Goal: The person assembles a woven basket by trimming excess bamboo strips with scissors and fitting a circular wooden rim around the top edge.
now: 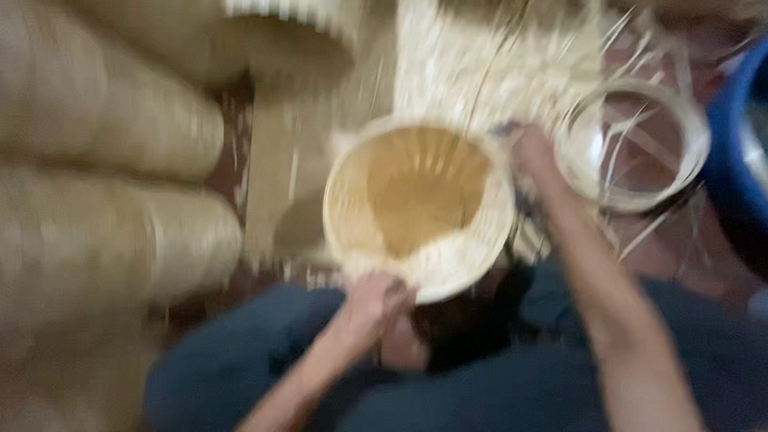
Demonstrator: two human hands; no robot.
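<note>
The picture is blurred by motion. A round woven basket (420, 208) of pale cane sits over my lap, its open mouth facing up. My left hand (374, 302) grips the near rim of the basket. My right hand (530, 150) is at the far right rim, fingers closed on the rim or on a strip there; the blur hides which. Thin cane strips (512, 56) stick up beyond the basket.
Stacked rolls of woven baskets (112, 184) fill the left side. A coil of thin cane strips (640, 144) lies on the floor at the right. A blue tub (744, 136) stands at the right edge. My legs in dark blue trousers (496, 384) fill the bottom.
</note>
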